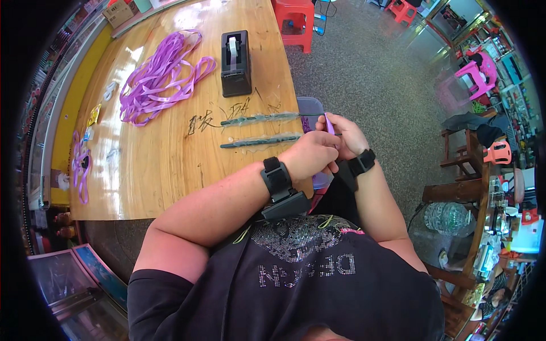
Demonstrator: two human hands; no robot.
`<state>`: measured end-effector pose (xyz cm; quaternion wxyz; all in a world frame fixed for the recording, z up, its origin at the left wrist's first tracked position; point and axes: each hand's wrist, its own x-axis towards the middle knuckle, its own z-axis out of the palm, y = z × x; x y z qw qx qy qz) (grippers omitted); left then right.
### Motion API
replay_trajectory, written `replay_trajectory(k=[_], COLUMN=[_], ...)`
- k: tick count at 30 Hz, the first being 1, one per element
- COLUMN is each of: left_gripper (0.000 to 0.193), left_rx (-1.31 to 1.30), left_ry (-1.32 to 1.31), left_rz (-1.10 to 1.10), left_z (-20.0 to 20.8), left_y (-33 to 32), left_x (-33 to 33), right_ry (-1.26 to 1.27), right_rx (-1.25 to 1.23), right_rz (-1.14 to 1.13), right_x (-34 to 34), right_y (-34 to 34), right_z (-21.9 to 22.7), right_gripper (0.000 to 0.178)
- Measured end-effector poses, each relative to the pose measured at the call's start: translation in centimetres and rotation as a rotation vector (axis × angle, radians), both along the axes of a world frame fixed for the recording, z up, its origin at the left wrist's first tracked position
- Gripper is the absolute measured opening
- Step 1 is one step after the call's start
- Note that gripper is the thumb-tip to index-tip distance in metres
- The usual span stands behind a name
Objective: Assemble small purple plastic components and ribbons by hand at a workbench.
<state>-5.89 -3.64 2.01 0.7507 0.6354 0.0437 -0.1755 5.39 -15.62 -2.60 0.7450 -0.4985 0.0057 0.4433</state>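
Observation:
Past the table's right edge, my two hands meet around a short piece of purple ribbon (pixel 329 124). The fingers of my right hand (pixel 351 135) are closed on its upper end. My left hand (pixel 311 154) is closed too, its fingertips pinched at the ribbon's lower part. A thin dark stem shows between the fingers, partly hidden. Two dark green rods (pixel 259 119) with clear, shiny film or glue around them lie side by side on the wooden table (pixel 165 170). A thin green wire reaches from the far rod's end toward my right hand.
A black tape dispenser (pixel 236 74) stands beyond the rods. Left of it lies a tangled heap of purple ribbon (pixel 153 85). A translucent plastic bin (pixel 310 104) sits below the table's right edge. A red stool (pixel 294 23) stands farther off.

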Motion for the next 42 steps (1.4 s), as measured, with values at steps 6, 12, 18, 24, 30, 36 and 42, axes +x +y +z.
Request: replay_trajectory(k=[6,12,18,24,30,36,42], left_gripper=[0.029,0.025,0.016,0.012,0.013,0.023,0.023], left_rx=[-0.039,0.020,0.077,0.164,0.028,1.205,1.555], left_ry=[-0.053,-0.151,-0.169,-0.316,-0.432,-0.446,-0.127], left_rz=[-0.012,0.014,-0.107,-0.194,0.313,0.529,0.496], left_z=[0.0,-0.6,-0.3,0.1,4.7,6.7,0.9], left_y=[0.1,-0.1,-0.3,0.8,5.6,17.0,24.9], left_x=[-0.3,-0.2,0.3,0.2,-0.3,-0.6,-2.9], right_ry=[-0.107,-0.134,-0.867,-0.781,-0.425,-0.379,-0.307], right_rx=[0.008,0.048,-0.428,-0.458,-0.661,-0.497,-0.402], right_rz=[0.037,-0.088,0.094,0.234,0.260,0.115,0.092], right_x=[1.0,1.7,2.6,2.0,-1.4,-2.7,-2.7], right_y=[-1.0,-4.5,-6.8,-7.9,-11.7,-15.7,-15.1], right_z=[-1.1,-4.6,-14.6,-13.8,-11.6,-13.6,-13.2], right_gripper=[0.020,0.017,0.030,0.031,0.029,0.027,0.027])
